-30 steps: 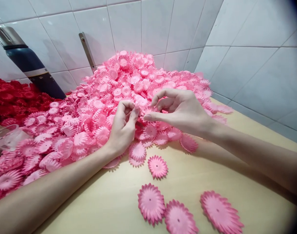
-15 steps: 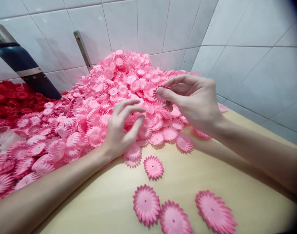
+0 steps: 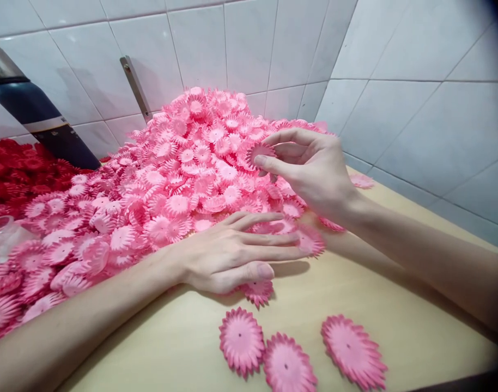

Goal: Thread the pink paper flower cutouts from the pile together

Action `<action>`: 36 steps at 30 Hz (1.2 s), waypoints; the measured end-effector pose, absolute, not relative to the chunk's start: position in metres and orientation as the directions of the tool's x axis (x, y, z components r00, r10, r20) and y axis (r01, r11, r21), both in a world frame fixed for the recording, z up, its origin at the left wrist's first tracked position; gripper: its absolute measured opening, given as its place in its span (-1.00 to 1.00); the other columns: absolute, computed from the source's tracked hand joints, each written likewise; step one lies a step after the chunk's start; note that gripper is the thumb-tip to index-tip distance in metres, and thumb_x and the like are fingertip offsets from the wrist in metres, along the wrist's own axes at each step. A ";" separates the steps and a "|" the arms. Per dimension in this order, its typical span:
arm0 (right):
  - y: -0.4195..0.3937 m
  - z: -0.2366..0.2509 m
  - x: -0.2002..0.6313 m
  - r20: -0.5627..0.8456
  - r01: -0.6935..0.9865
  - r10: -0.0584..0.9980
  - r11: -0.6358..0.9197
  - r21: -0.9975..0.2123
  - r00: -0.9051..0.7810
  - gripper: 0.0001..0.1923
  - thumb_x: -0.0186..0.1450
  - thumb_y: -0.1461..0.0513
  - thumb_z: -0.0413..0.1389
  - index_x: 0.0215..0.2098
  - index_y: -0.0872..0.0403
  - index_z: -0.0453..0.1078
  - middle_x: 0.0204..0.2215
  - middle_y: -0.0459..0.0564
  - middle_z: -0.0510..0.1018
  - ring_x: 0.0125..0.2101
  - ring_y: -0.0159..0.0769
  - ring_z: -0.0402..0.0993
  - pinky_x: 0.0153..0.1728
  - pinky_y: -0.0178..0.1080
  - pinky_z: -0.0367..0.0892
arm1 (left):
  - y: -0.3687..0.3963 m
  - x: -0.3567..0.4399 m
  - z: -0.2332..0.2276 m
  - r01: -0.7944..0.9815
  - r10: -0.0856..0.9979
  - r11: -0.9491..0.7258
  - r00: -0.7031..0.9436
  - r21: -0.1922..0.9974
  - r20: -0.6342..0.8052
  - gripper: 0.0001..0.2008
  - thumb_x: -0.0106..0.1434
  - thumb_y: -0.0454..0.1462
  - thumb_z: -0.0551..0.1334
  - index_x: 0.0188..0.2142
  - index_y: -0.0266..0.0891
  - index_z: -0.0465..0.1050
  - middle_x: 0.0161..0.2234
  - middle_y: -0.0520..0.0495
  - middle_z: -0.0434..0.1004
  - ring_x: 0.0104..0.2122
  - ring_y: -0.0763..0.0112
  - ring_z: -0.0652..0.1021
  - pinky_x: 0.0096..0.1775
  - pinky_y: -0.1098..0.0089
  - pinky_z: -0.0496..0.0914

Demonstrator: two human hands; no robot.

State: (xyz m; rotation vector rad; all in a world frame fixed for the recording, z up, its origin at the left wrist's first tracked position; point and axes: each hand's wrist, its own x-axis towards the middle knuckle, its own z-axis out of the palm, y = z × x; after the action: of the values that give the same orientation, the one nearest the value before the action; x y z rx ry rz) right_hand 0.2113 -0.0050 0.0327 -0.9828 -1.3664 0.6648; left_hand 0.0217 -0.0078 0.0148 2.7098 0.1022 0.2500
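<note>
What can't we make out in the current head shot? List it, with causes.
- Held flower: head view; partly covered by the right hand.
- Small flower: head view; upper part hidden by the left hand.
- Bottle: head view; top cut by left edge, markings too small to read.
- Clear cup: head view; cut by left edge.

At nine o'clock the left edge crops a clear container [image 3: 4, 240]; near six, the left hand [image 3: 232, 255] partly hides a pink flower piece [image 3: 259, 295].
</note>
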 end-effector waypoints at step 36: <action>-0.007 0.015 0.206 0.372 0.095 0.883 0.413 -0.906 -0.287 -0.68 0.16 0.10 0.31 -0.40 0.05 0.26 -0.67 -0.24 0.33 -0.68 -0.52 0.15 -0.69 -0.39 0.02 | 0.005 0.022 0.003 0.041 0.839 -0.404 0.416 0.914 0.352 -0.79 0.10 -0.17 0.40 -0.33 -0.27 0.58 -0.39 -0.02 0.62 -0.42 0.46 0.56 -0.35 0.47 0.46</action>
State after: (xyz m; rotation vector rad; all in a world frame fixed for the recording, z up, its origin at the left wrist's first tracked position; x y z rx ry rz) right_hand 0.2056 -0.0065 0.0153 -0.8643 -1.6820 1.0003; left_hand 0.0219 0.0055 0.0026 1.7576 0.7646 1.0961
